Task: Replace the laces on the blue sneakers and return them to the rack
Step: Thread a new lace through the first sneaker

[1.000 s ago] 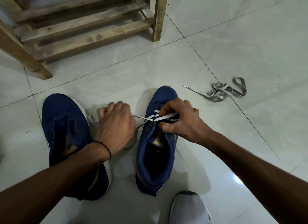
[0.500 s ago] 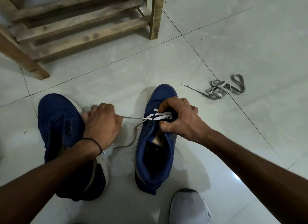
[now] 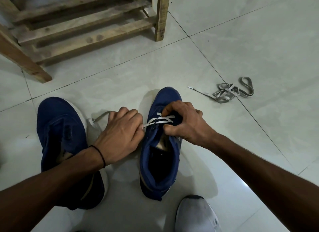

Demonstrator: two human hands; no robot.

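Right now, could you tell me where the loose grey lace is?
In the head view, the loose grey lace lies bunched on the floor at upper right, just right of the sneaker being laced.

Floor: pale glossy tiles, thin dark grout lines slanting.
Furniture: rough wooden slatted rack, standing on the tiles, far left.
Light: dim, soft glare patch near right.

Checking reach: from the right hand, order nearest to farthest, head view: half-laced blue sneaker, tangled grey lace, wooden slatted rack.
1. Half-laced blue sneaker: gripped by the right hand.
2. Tangled grey lace: floor, to the right.
3. Wooden slatted rack: far, upper left.
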